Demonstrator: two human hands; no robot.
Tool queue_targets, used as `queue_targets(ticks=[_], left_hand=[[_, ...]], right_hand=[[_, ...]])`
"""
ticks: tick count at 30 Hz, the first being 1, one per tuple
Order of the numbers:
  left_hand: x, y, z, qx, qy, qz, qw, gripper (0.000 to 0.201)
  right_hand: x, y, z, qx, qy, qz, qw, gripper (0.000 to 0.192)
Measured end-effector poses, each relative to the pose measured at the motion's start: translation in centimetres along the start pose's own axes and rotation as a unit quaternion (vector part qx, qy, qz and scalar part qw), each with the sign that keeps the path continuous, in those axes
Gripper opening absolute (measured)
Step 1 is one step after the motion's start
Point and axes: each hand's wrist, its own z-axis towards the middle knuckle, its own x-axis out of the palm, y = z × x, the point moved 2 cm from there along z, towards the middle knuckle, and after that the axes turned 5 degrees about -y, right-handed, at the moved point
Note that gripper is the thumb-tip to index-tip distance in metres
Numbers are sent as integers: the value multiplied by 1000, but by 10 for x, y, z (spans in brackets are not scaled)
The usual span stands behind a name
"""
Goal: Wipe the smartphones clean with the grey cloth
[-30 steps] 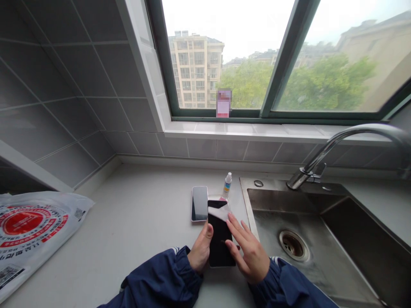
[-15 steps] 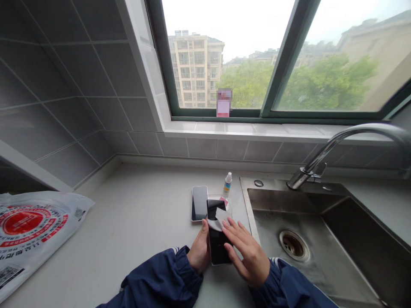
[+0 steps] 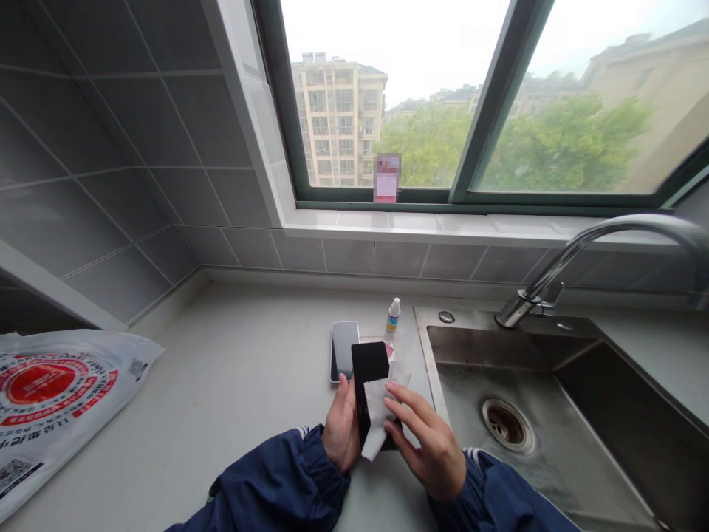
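My left hand (image 3: 339, 432) grips a black phone (image 3: 370, 363) by its left edge and holds it tilted up off the counter. My right hand (image 3: 429, 436) pinches a small white cloth (image 3: 377, 414) and presses it against the phone's dark screen. A second phone (image 3: 344, 349) lies flat on the pale counter just beyond. Beside it stands a small spray bottle (image 3: 393, 315) with a white cap. Both my sleeves are dark blue.
A steel sink (image 3: 532, 414) with a drain and a curved tap (image 3: 581, 255) lies to the right. A printed plastic bag (image 3: 49, 399) rests at the left counter edge. Grey tiled walls and a window ledge (image 3: 443, 225) bound the back.
The black phone has been lifted from lying flat to a tilted, raised position. The white cloth has moved from the phone's top end down to its middle, under my right fingers.
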Motion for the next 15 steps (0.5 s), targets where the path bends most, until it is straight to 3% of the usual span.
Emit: queue_targets(ticks=[4, 9, 15], left_hand=[[-4, 1, -1, 6, 9, 10, 1000, 68], [-12, 3, -2, -73, 64, 43, 994, 68], [-23, 5, -1, -81, 141, 46, 986, 67]], right_hand=[[0, -4, -2, 43, -20, -11, 999, 44], [0, -9, -4, 47, -42, -24, 998, 41], [5, -16, -9, 41, 0, -57, 998, 46]])
